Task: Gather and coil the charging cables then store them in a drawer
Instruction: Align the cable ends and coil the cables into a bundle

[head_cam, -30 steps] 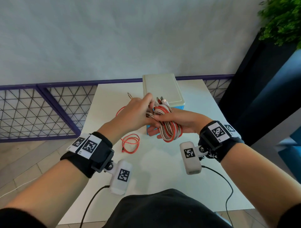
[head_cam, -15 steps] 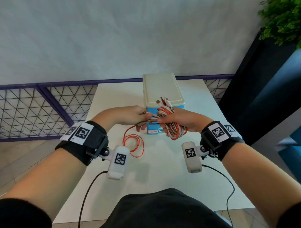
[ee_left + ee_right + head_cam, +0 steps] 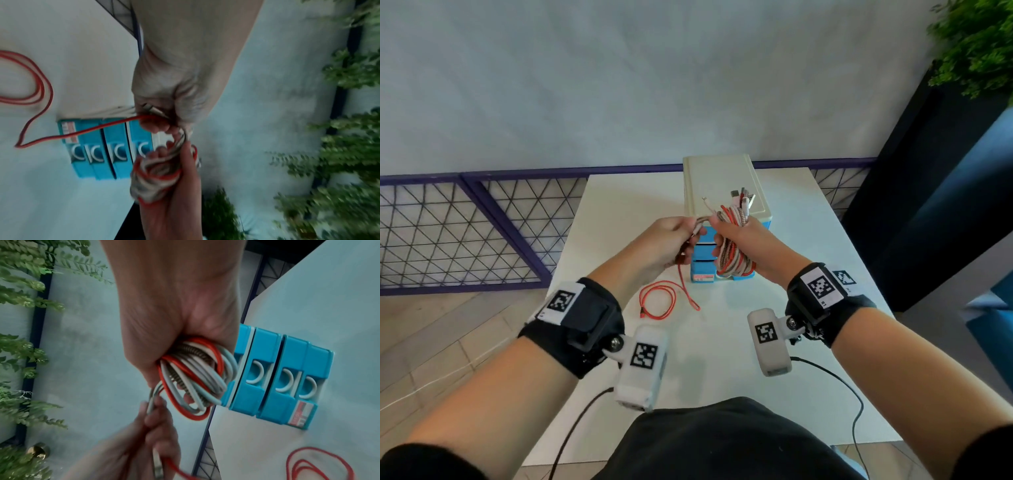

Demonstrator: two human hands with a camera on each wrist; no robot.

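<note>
Charging cables (image 3: pixel 733 246), red, white and braided, are bunched into a coil in our right hand (image 3: pixel 743 240), whose fingers curl tightly round the loops while the plugs stick up above the fist. We hold this bundle in the air in front of the blue drawer unit (image 3: pixel 722 192) that stands on the white table (image 3: pixel 808 246). Our left hand (image 3: pixel 664 246) sits just beside the right one, fingers closed on a braided strand and on the red cable (image 3: pixel 659 301), which drops from that fist to the tabletop and lies there in loose loops near the foot of the unit. We see the drawers (image 3: pixel 283 378) pushed in, their white curved handles facing us.
</note>
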